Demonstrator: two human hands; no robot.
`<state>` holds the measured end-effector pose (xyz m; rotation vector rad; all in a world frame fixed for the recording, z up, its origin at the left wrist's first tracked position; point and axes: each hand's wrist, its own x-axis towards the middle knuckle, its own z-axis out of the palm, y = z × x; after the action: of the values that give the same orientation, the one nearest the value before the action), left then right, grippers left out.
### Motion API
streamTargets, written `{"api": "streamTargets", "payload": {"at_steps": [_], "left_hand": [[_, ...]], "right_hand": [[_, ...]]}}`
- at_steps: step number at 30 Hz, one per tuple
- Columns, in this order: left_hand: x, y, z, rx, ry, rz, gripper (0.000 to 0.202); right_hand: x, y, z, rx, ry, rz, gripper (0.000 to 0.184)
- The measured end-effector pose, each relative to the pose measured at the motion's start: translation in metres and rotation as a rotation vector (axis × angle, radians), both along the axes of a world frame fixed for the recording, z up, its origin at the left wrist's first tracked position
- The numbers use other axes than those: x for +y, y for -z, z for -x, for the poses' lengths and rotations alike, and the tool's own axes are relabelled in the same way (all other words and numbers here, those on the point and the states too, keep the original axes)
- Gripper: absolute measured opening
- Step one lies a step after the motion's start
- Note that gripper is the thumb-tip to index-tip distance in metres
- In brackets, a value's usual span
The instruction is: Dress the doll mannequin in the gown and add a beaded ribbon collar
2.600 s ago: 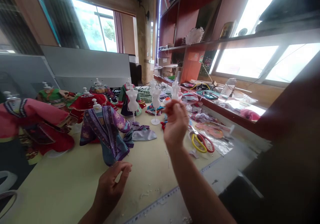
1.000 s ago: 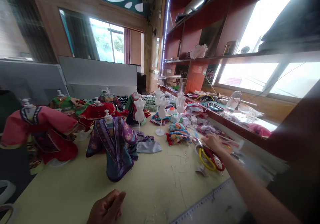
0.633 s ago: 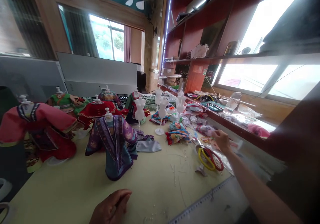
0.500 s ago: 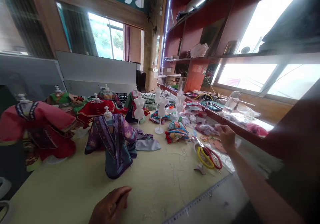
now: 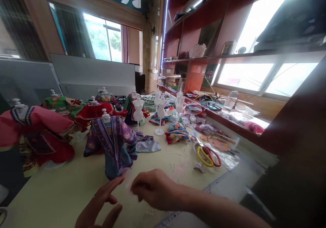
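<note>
Hands apart, low over the near part of a pale yellow tabletop (image 5: 56, 195). Left hand (image 5: 92, 208): thumb and forefinger spread, just in front of a purple-and-blue robe (image 5: 113, 150) upright on a small dress form. Right hand (image 5: 159, 190): fingers curled, pointing toward the left; faint pale blur at the tips, cannot tell whether anything is held. Tiny beads (image 5: 149, 214) on its near side; a ruler (image 5: 216, 183) runs beneath the forearm.

Farther back: pink-and-red robe (image 5: 47, 129) at left, bare white dress forms (image 5: 161, 108), crumpled patterned cloth (image 5: 177, 133), scissors (image 5: 202, 147) with one yellow handle, one red.

Room: grey-white panel (image 5: 94, 72) behind the table, dark red shelving (image 5: 195, 78) edged with a light strip (image 5: 164, 34), bright window (image 5: 241, 74) at right.
</note>
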<state>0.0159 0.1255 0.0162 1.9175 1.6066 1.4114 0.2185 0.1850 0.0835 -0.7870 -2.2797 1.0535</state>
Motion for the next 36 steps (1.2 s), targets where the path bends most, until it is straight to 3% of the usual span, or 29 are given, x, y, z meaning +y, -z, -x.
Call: {"api": "streamTargets", "payload": {"at_steps": [3, 8, 13, 16, 26, 36], "left_hand": [[-0.001, -0.004, -0.01, -0.058, 0.16, 0.098, 0.061], [-0.002, -0.013, -0.027, -0.251, 0.337, 0.489, 0.044], [0.001, -0.022, -0.019, -0.319, 0.276, 0.581, 0.026], [0.002, -0.026, -0.013, -0.379, 0.246, 0.642, 0.03], [0.005, -0.025, -0.002, -0.413, 0.2, 0.638, 0.035], [0.008, -0.021, 0.0, -0.547, 0.178, 0.64, 0.04]], "right_hand": [[-0.008, 0.002, 0.017, -0.026, -0.163, 0.051, 0.016], [-0.006, 0.009, 0.02, 0.1, -0.195, 0.281, 0.018], [0.01, 0.029, 0.008, -0.052, -0.079, 0.393, 0.015], [0.021, 0.032, 0.0, -0.053, -0.072, 0.455, 0.015], [0.037, 0.03, -0.024, 0.02, 0.015, 0.437, 0.016], [0.044, 0.017, -0.043, -0.038, 0.059, 0.413, 0.018]]}}
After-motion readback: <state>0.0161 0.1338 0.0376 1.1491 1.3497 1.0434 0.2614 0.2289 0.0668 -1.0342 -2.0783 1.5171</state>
